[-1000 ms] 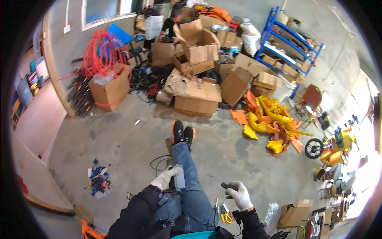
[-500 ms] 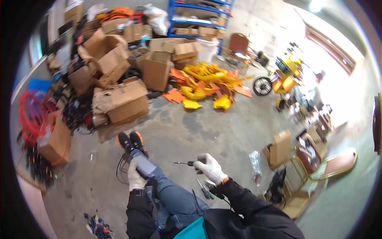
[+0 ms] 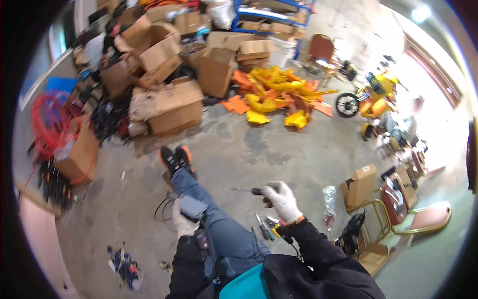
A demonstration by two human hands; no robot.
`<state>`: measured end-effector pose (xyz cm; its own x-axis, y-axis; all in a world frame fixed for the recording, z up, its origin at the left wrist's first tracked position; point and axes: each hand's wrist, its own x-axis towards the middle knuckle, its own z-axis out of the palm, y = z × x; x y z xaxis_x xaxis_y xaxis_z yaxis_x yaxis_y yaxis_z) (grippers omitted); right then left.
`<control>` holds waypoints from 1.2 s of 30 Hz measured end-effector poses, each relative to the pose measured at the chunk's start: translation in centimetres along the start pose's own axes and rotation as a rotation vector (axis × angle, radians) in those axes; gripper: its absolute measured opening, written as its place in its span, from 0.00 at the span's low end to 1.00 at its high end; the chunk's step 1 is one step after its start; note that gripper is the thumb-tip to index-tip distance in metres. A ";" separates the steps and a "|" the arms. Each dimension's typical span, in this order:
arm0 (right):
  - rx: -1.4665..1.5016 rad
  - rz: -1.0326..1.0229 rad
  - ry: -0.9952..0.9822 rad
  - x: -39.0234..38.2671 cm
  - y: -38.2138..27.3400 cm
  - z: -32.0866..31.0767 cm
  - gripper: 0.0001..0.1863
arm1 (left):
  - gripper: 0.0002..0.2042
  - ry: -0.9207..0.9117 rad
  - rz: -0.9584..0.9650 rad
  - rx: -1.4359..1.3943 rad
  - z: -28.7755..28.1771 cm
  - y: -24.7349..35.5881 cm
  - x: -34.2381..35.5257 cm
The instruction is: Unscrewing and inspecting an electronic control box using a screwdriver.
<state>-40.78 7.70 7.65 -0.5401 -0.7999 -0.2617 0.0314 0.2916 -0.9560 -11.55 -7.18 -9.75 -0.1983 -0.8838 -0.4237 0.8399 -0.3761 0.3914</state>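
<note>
Grey box [image 3: 193, 206] is in L hand [image 3: 185, 223], against or just over the jeans leg [image 3: 224, 226]; can't tell if they touch. L glove's wrapped round its near left side, fingers mostly hidden. R hand [image 3: 282, 202] is out to the right, fingers closed round the dark handle of a screwdriver [image 3: 256, 191], shaft pointing left twd the box but well apart from it.

What's changed: vs 1 sec ago, view's swung right, so the brown chair [image 3: 427, 219] now shows far right of R hand; vs ½ sec ago it's back a bit left. Screwdriver shaft, angled up-left in the 1st pic, is now near level, & the box seems turned to show more of its broad face. Both grips unchanged. My read: a glance round, prob. no tool work on the box this instant.

Also: black cable [image 3: 160, 212] loops just left of L hand; loose hand tools [image 3: 264, 228] lie just below R hand; clear plastic wrap [image 3: 329, 200] is to its right, w/ an open carton [image 3: 359, 187] beyond.
</note>
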 end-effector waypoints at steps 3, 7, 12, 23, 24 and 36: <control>-0.011 -0.099 0.013 0.5 -0.1 -0.5 0.22 | 0.20 -0.078 -0.053 -0.013 3.1 0.4 -1.5; 0.044 -0.110 0.009 0.1 -1.5 -1.0 0.18 | 0.28 -0.117 -0.028 -0.019 6.7 0.6 -2.7; 0.055 -0.015 -0.118 -0.7 -2.5 0.6 0.20 | 0.21 -0.104 -0.036 0.017 3.6 0.7 -1.0; 0.166 0.052 -0.164 -1.4 -0.9 2.2 0.19 | 0.20 0.076 -0.177 -0.035 2.3 -0.9 -1.2; 0.195 0.067 -0.155 -1.0 -0.4 2.1 0.19 | 0.19 0.101 -0.139 -0.027 2.5 -1.2 -1.4; 0.307 0.071 -0.251 -0.9 -1.3 3.7 0.12 | 0.21 0.130 0.182 0.065 4.8 5.4 -1.8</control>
<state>-37.26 6.08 8.66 -0.3063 -0.8977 -0.3167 0.3319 0.2111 -0.9194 -9.11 -8.98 -3.01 0.0233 -0.8970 -0.4414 0.8206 -0.2350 0.5209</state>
